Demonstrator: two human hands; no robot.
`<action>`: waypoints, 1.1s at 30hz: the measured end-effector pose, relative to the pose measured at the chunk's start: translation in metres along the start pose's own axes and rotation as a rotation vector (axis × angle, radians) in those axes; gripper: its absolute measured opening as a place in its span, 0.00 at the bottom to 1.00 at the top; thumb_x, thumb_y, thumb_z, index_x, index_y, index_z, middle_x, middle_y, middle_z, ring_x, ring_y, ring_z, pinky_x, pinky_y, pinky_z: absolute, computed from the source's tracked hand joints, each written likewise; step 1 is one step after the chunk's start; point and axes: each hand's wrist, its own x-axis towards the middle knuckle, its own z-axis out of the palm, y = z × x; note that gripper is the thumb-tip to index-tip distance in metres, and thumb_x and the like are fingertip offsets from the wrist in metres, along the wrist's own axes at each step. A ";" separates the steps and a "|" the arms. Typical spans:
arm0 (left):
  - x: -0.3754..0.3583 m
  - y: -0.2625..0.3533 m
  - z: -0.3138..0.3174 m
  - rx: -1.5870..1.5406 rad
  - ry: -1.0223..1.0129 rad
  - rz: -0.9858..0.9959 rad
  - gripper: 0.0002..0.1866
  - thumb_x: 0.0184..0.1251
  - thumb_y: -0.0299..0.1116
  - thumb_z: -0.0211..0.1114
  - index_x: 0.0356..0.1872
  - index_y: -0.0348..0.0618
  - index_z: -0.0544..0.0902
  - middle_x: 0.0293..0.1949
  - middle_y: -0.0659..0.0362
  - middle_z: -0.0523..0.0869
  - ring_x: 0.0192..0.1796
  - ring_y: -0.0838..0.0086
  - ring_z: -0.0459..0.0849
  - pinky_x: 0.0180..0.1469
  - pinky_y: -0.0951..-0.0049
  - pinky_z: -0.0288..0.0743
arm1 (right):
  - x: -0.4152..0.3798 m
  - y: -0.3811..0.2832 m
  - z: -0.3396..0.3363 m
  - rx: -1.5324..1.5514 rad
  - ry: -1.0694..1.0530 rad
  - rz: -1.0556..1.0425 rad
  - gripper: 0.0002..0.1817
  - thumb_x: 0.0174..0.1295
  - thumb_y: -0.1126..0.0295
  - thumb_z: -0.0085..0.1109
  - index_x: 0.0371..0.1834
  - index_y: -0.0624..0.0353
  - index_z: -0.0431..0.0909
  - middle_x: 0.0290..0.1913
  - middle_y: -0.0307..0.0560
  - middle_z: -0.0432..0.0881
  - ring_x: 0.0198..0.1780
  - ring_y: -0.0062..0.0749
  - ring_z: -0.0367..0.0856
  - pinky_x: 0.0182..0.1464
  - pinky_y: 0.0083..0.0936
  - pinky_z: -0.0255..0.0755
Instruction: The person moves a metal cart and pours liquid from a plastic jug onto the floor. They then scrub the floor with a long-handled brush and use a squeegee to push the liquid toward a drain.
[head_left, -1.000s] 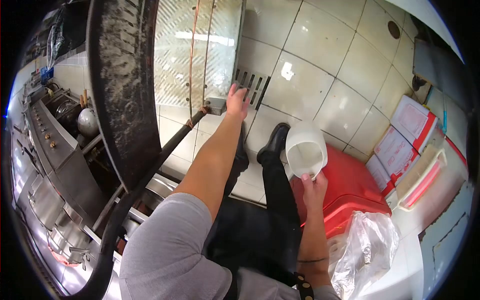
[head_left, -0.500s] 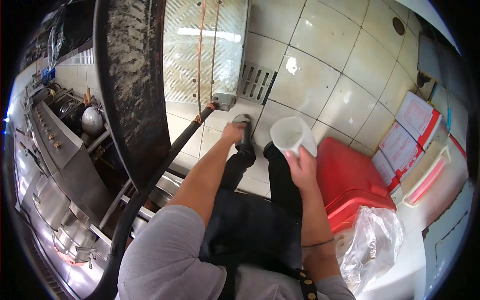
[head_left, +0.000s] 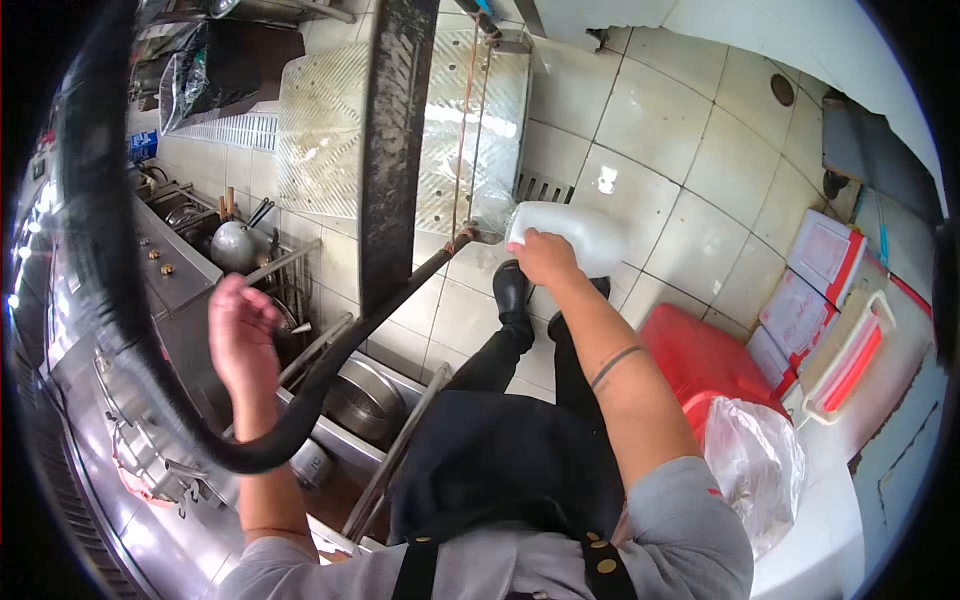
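In my right hand (head_left: 545,257) is a white translucent plastic jug (head_left: 585,238), tipped on its side with its opening toward the left, above the tiled floor. Liquid seems to show at the jug's mouth, beside a dark hose-wrapped bar. My left hand (head_left: 243,325) is raised over the cooking range at the left, blurred, with its fingers curled and spread a little, holding nothing that I can see. Just right of it runs the black curved bar (head_left: 285,435).
A steel pot (head_left: 362,400) sits in the counter below the bar. A ball-shaped metal pot (head_left: 233,243) stands on the range (head_left: 165,255). At the right are a red bin (head_left: 700,355), a clear plastic bag (head_left: 755,465) and white-red boxes (head_left: 800,300).
My right hand has moved left and tipped the jug sideways. My left hand has swung from above the foot to over the range. The view has shifted left.
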 end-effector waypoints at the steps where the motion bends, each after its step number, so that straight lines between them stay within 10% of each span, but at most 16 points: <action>1: -0.009 0.047 0.020 -0.104 -0.037 0.078 0.30 0.81 0.55 0.56 0.67 0.38 0.75 0.48 0.53 0.86 0.45 0.66 0.87 0.48 0.67 0.84 | -0.008 0.004 -0.008 0.011 0.021 -0.098 0.29 0.75 0.45 0.54 0.49 0.66 0.83 0.50 0.65 0.87 0.55 0.59 0.85 0.60 0.48 0.77; 4: -0.068 0.130 0.072 -0.121 -0.390 0.082 0.49 0.76 0.70 0.51 0.78 0.33 0.57 0.52 0.39 0.82 0.42 0.59 0.89 0.41 0.64 0.86 | -0.023 0.026 -0.022 0.084 0.142 -0.208 0.30 0.75 0.45 0.52 0.49 0.68 0.81 0.49 0.70 0.86 0.54 0.65 0.84 0.59 0.51 0.75; 5: -0.085 0.147 0.083 -0.055 -0.312 -0.175 0.48 0.77 0.63 0.57 0.79 0.33 0.52 0.51 0.39 0.82 0.35 0.64 0.88 0.32 0.70 0.83 | -0.028 0.034 -0.026 0.164 0.219 -0.205 0.30 0.75 0.45 0.51 0.49 0.69 0.80 0.49 0.72 0.85 0.54 0.68 0.83 0.59 0.52 0.74; 9: -0.133 0.126 0.103 0.221 -0.211 0.215 0.45 0.69 0.33 0.74 0.79 0.36 0.54 0.36 0.53 0.84 0.25 0.80 0.79 0.25 0.81 0.77 | -0.036 0.048 -0.055 0.266 0.251 -0.070 0.31 0.76 0.45 0.49 0.48 0.70 0.78 0.48 0.75 0.84 0.54 0.70 0.81 0.59 0.55 0.72; 17: -0.140 0.113 0.102 0.332 -0.089 0.310 0.45 0.68 0.24 0.65 0.82 0.35 0.50 0.31 0.56 0.81 0.20 0.81 0.75 0.21 0.82 0.72 | 0.084 0.052 -0.078 -0.071 0.236 -0.031 0.32 0.79 0.44 0.42 0.51 0.67 0.81 0.50 0.71 0.86 0.56 0.63 0.84 0.61 0.52 0.75; 33: -0.147 0.098 0.095 0.421 -0.017 0.443 0.51 0.71 0.48 0.71 0.81 0.35 0.47 0.26 0.60 0.75 0.15 0.79 0.71 0.17 0.78 0.62 | 0.146 0.018 -0.191 0.068 0.345 -0.066 0.27 0.79 0.48 0.44 0.56 0.64 0.79 0.56 0.68 0.85 0.61 0.62 0.82 0.64 0.50 0.73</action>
